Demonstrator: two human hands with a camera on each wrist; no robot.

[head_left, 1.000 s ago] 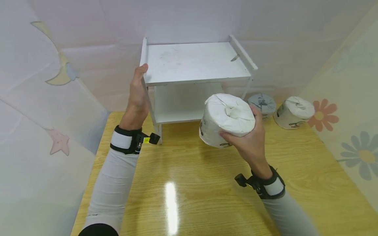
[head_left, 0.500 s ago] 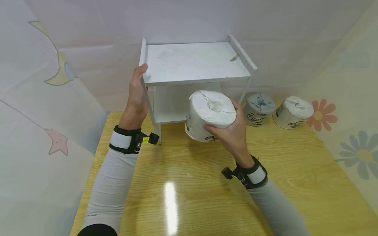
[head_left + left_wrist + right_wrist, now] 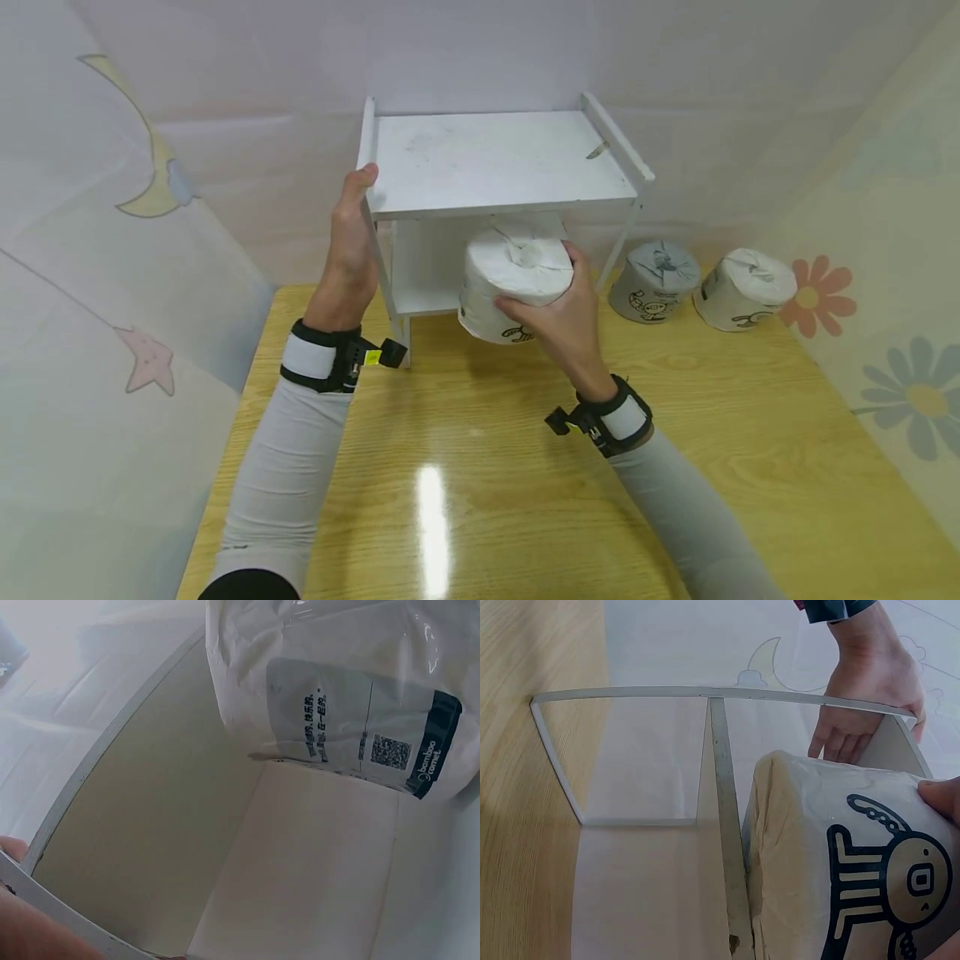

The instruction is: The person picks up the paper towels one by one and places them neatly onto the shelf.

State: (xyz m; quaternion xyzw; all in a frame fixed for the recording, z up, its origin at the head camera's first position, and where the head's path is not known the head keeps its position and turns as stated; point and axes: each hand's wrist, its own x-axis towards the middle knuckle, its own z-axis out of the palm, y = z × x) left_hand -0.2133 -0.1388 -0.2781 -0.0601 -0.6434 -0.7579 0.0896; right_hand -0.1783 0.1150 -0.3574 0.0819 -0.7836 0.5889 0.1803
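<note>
A small white two-tier shelf stands against the back wall. My left hand grips its left side frame, thumb over the top edge; the right wrist view shows the fingers reaching behind that frame. My right hand holds a paper-wrapped toilet roll from the right, thumb across its front. The roll is upright at the front opening of the lower tier, its top partly under the upper board. In the left wrist view its printed wrapper hangs over the lower board.
Two more wrapped toilet rolls, a greyish one and a whiter one, stand on the wooden table right of the shelf. Printed cloth walls enclose the table at the back and both sides.
My right hand has carried the toilet roll leftward and away from me, into the lower tier's opening. My left hand stays on the shelf frame, and the shelf stands where it was.
</note>
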